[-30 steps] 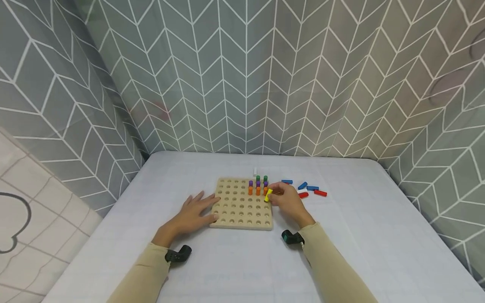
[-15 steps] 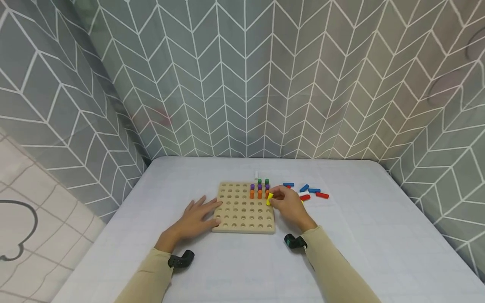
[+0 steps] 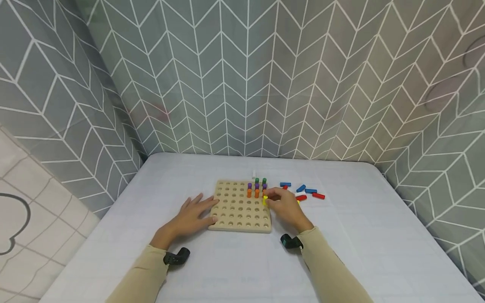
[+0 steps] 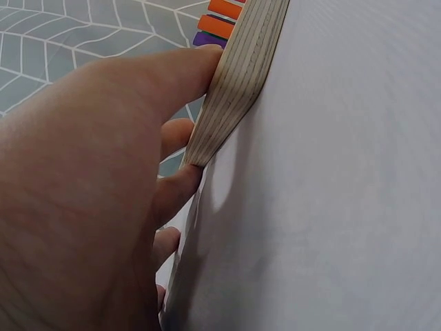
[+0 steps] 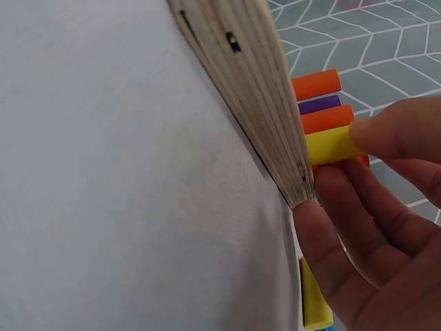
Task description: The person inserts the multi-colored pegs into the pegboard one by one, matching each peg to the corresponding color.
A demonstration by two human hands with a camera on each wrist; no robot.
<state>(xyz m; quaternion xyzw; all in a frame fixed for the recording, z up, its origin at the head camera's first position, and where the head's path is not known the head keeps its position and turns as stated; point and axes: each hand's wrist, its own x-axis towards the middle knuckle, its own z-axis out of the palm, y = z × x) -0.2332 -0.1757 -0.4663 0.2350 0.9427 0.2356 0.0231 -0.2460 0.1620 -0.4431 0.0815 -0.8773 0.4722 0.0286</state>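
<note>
A grey chevron-patterned curtain (image 3: pixel 227 84) hangs behind the white table (image 3: pixel 379 227)

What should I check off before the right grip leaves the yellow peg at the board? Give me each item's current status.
1. Board steadied: ok; the left grip rests on its left edge.
2. Yellow peg square to the board: ok; it stands roughly parallel to the orange pegs.
3. Yellow peg fully seated: cannot tell; its lower end is hidden.
4. Right grip free to withdraw: not ok; it pinches the yellow peg.
5. Loose blue pegs and red pegs off the board: ok; they lie to its right.
</note>
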